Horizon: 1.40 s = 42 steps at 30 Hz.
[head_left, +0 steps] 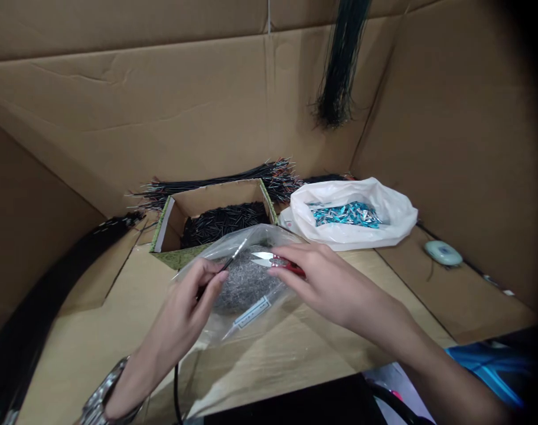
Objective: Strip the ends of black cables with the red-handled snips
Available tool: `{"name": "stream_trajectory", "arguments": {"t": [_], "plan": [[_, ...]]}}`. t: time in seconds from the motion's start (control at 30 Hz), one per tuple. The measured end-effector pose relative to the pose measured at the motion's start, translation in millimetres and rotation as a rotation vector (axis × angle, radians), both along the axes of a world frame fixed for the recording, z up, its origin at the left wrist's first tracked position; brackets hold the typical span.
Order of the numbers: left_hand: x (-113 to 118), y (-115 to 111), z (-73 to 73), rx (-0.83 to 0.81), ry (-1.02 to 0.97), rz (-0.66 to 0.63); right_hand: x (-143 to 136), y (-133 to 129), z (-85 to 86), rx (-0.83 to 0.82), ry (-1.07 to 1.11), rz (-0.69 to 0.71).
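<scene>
My left hand [193, 301] pinches a thin black cable [230, 261] near its stripped end, which points up to the right and looks pale and silvery. The cable's lower length hangs below my wrist. In my right hand [319, 277] are red-handled thread snips [290, 264], their blades parted and pointing at the cable end, with a small gap between. Both hands are above a clear plastic bag [246, 327] full of fine grey metallic bits [246, 289]. A printed label [252, 311] lies on the bag's near side.
Behind stands an open box [169, 260] of short black tubes. A white bag [357, 239] holds blue and silver pieces. Cable bundles lie at the back [215, 182] and left [65, 277]; dark strands [339, 77] hang above. A pale green device [443, 253] sits right. Cardboard walls [162, 106] surround the table.
</scene>
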<state>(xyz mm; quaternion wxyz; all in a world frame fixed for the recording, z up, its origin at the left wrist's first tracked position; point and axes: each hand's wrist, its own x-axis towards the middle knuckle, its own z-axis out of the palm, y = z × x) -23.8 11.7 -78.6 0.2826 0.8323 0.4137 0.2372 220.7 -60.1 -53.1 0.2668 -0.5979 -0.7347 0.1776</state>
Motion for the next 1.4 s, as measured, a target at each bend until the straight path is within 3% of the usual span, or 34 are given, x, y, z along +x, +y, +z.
{"name": "stream_trajectory", "arguments": {"t": [0.23, 0.53, 0.73, 0.9, 1.13, 1.4], "plan": [[5.0, 0.8, 2.0, 0.052, 0.089, -0.058, -11.8, -11.2, -14.1, -0.030, -0.027, -0.066], [4.0, 2.9, -4.7, 0.081, 0.172, -0.125, -29.8, -4.3, -5.2, 0.000, -0.069, -0.109], [5.2, 1.0, -2.2, 0.072, 0.231, -0.141, -32.6, -5.5, -12.0, 0.099, -0.116, -0.066], [8.5, -1.9, -3.1, 0.083, 0.274, -0.147, -34.1, -0.8, -14.1, 0.085, -0.149, -0.052], [9.9, 3.4, -5.1, 0.058, 0.318, -0.111, -37.5, 6.4, -17.4, 0.069, -0.264, 0.023], [6.7, 16.3, 8.4, -0.087, 0.248, -0.127, -24.6, 8.8, -4.9, 0.015, -0.249, -0.099]]}}
